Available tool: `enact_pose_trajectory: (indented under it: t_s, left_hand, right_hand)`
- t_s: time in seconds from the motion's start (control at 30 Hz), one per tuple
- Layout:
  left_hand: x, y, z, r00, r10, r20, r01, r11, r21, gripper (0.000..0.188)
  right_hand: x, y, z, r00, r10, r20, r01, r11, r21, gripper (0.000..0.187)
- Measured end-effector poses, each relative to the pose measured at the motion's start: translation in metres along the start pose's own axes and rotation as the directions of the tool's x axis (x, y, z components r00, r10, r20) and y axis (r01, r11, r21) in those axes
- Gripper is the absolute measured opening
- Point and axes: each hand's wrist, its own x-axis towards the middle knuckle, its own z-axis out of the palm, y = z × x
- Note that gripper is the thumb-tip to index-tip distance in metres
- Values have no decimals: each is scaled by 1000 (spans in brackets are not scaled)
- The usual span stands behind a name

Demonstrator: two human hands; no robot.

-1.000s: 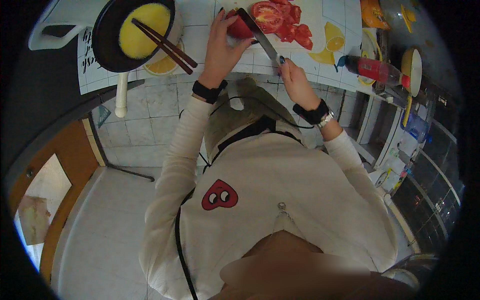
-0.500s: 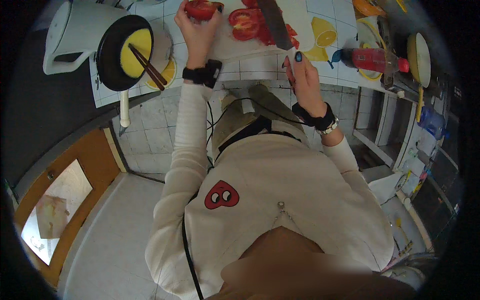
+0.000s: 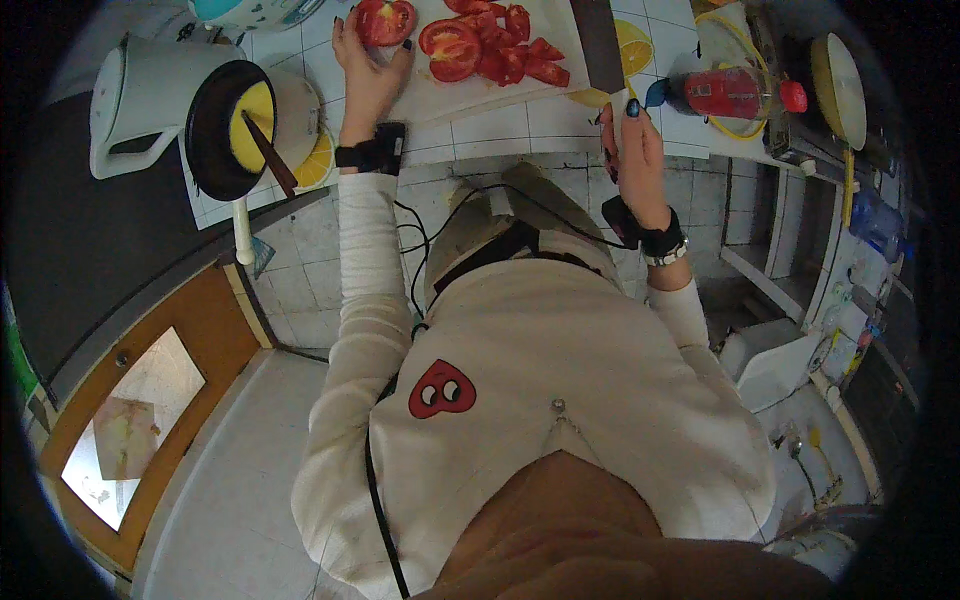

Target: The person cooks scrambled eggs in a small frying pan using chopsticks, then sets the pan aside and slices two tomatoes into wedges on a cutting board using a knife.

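Observation:
A tomato half [image 3: 386, 20], cut face up, sits at the left of the white cutting board [image 3: 430, 100]. My left hand [image 3: 370, 80] curls around its near side, fingers and thumb closed on it. Another tomato half [image 3: 452, 50] lies to its right, cut face showing. Several cut tomato pieces [image 3: 510, 62] are heaped beside that. My right hand [image 3: 637, 150] grips the light handle of a kitchen knife [image 3: 600, 45]. Its broad dark blade points away from me, right of the pieces and apart from them. The blade's far end is cut off by the picture's upper edge.
Left of the board stands a dark-lined pot [image 3: 215, 150] with yellow liquid and brown chopsticks [image 3: 268, 155] in it, beside a white pitcher [image 3: 135, 110]. To the right lie a red-filled bottle [image 3: 735, 93] and a pale pan [image 3: 838, 90]. A thin black cable [image 3: 420, 240] hangs before me.
The knife has moved right, away from the tomato pieces, with my right hand. My left hand still holds the tomato half, whose cut face now shows more. The view has shifted slightly.

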Motion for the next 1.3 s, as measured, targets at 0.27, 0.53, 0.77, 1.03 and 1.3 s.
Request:
enact_pose_trajectory:
  t_s: [0.27,0.53,0.77,1.03,1.3]
  left_hand:
    - [-12,67,19,948,173,267,-271,880,391,93]
    - [-25,66,-17,896,105,431,-154,985,80,84]
    - [-48,45,-27,937,66,342,-35,995,-96,88]
    - [-91,67,-13,914,-403,55,401,915,39,60]
    - [-89,54,-8,993,-116,-33,114,991,-74,61]
  right_hand:
    - [2,-2,4,998,-49,35,49,999,0,34]
    - [-1,-1,5,994,-29,109,37,997,-72,33]
    - [7,4,31,928,-99,360,179,964,-197,25]
    - [11,4,63,877,-67,476,280,876,-393,21]
    - [17,0,72,877,-63,477,296,852,-431,22]
